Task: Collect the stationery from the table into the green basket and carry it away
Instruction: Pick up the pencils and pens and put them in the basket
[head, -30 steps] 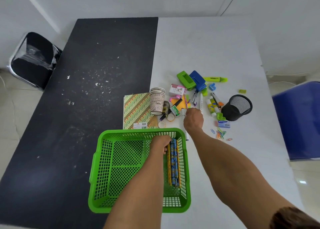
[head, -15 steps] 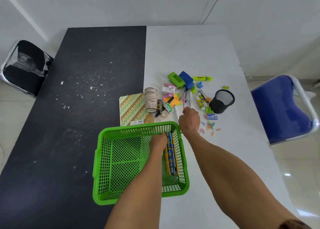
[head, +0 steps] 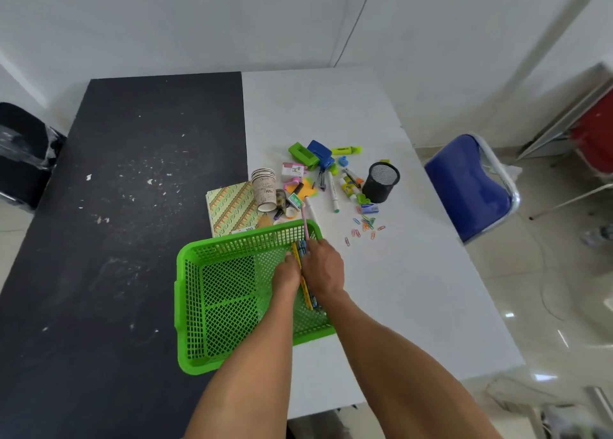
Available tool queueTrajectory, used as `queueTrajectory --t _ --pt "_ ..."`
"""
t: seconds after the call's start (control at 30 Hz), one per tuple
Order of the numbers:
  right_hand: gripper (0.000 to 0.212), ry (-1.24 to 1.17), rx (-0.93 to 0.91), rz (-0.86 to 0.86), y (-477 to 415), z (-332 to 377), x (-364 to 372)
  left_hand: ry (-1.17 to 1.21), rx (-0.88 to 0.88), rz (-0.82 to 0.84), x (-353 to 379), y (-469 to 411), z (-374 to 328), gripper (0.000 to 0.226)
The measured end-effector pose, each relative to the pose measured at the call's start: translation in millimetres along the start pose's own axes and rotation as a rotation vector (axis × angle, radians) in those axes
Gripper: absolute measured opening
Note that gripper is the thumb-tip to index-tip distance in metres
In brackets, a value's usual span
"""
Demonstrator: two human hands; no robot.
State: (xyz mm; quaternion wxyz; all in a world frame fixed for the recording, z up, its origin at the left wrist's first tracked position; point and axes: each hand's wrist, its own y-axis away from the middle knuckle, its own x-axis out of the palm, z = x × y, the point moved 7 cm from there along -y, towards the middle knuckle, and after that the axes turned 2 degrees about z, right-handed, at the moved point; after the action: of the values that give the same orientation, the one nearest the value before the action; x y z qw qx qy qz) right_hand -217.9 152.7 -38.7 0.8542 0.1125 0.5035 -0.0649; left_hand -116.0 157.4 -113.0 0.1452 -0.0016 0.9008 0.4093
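Observation:
The green basket (head: 215,306) sits across the seam between the black and white tabletops. A bundle of pencils (head: 307,294) lies along its right side. My left hand (head: 288,275) is inside the basket, fingers curled on the pencils' upper part. My right hand (head: 324,267) is over the basket's far right corner and pinches a thin pink pen (head: 305,221) that points away over the rim. Beyond the basket lies the pile of stationery: a patterned notebook (head: 229,209), stacked paper cups (head: 264,188), a white marker (head: 332,193), and a black mesh pen cup (head: 381,181).
A green hole punch (head: 300,151), a blue stapler (head: 320,153), a highlighter (head: 346,149) and loose paper clips (head: 365,228) lie on the white table (head: 398,289). A blue chair (head: 467,186) stands by its right edge, a black chair (head: 20,160) at far left.
My right hand has drawn back from the stationery pile to the basket's far right corner, bringing the pink pen along. My left hand stays on the pencils in the basket.

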Motion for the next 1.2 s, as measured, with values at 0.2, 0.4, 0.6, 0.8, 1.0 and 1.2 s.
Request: queueTrajectory --t 0.2,0.4,0.6,0.8,1.0,1.2 --pt "0.031 0.241 -0.061 0.165 35 -7 34 -0.065 0.025 0.024 -6 4 5 0.067" --pt "0.026 0.334 -0.042 0.212 43 -8 46 -0.049 0.04 0.069 -5 -1 10 0.066" --pt "0.024 0.347 -0.03 0.227 41 -6 45 0.003 0.018 0.102 -3 -3 13 0.06" --pt "0.022 0.35 -0.024 0.264 40 -5 45 0.064 0.002 0.12 -1 -7 16 0.056" --pt "0.021 0.34 -0.027 0.287 37 -5 43 0.094 -0.014 0.129 3 -12 15 0.064" --pt "0.018 0.311 -0.003 0.251 27 0 33 0.085 -0.032 0.131 4 -15 15 0.062"
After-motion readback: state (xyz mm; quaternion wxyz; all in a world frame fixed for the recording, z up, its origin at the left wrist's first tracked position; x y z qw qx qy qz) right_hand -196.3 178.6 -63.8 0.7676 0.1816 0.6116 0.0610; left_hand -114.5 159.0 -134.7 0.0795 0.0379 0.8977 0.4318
